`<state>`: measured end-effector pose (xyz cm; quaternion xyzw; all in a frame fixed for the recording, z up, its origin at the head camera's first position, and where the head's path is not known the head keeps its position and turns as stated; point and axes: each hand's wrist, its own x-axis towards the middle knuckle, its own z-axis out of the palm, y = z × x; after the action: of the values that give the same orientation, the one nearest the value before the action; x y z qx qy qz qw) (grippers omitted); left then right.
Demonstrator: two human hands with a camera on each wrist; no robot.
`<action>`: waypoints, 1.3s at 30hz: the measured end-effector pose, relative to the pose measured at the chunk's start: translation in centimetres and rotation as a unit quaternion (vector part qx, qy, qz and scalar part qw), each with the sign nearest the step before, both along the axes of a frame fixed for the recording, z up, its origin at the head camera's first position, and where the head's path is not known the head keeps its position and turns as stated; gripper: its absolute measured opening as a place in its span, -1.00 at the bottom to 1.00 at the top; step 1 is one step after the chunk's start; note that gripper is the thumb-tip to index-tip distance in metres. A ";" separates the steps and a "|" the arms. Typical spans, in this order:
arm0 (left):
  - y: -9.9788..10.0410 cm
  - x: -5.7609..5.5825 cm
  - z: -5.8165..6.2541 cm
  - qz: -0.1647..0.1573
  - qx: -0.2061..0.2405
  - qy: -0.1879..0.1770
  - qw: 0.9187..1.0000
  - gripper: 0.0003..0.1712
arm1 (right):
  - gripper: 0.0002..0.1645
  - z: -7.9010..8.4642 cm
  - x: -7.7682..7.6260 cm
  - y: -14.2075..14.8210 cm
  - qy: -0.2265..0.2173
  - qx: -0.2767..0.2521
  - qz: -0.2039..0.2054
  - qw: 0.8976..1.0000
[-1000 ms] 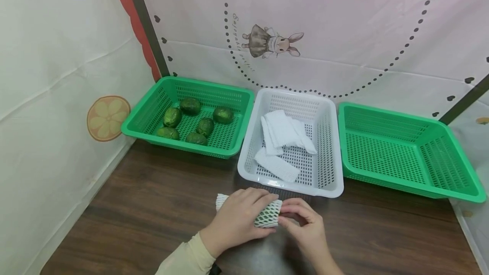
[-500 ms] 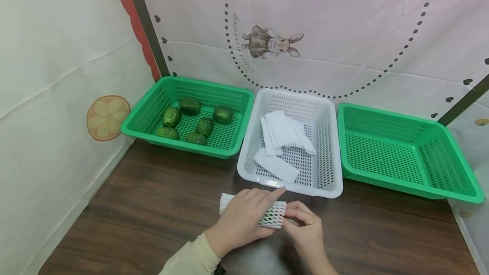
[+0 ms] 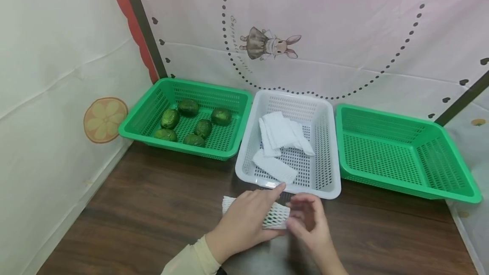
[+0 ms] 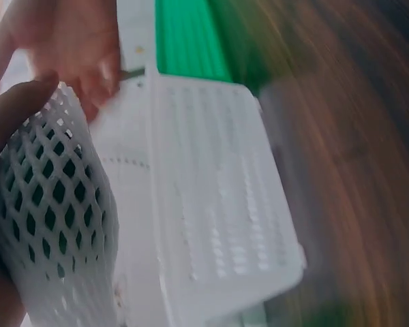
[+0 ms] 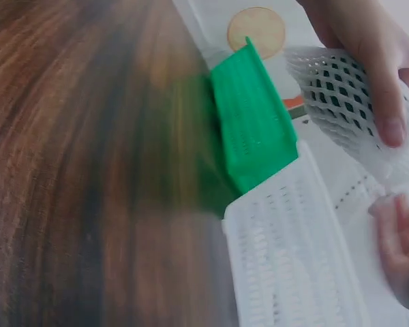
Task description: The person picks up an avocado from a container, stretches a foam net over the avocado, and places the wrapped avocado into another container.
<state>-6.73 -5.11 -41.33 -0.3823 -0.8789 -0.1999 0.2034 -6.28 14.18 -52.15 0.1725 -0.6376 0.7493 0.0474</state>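
My left hand [image 3: 248,220] grips a white foam net sleeve [image 3: 276,216] from above, its thumb and fingers curled around it. Dark green shows through the stretched mesh [image 4: 54,197] in the left wrist view, so a green fruit, probably an avocado, lies inside. My right hand [image 3: 311,224] is at the sleeve's right end, fingers loosely bent. In the right wrist view that hand [image 5: 401,248] is blurred and appears just apart from the sleeve [image 5: 341,95]. Both hands are above the table, in front of the white basket [image 3: 286,188].
Several avocados [image 3: 188,107] lie in the left green basket [image 3: 183,150]. Folded foam net sleeves [image 3: 275,166] lie in the white basket. A second green basket [image 3: 412,190] stands at the right. Fabric walls [image 3: 344,20] enclose the dark wooden table [image 3: 153,207].
The right fingers have come away from the sleeve's end and spread wider. The left hand and sleeve have shifted slightly right. The left index finger has lifted and straightened.
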 end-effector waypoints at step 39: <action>0.2 -1.8 0.7 -0.079 0.075 -0.052 0.993 -0.23 | -0.33 12.8 1.2 1.4 -0.023 0.164 0.062 0.984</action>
<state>-8.53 -4.90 -40.63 -0.4234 -0.8377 -0.3006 0.1691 -5.04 15.62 -39.31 0.2000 -0.7409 0.6398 -0.0423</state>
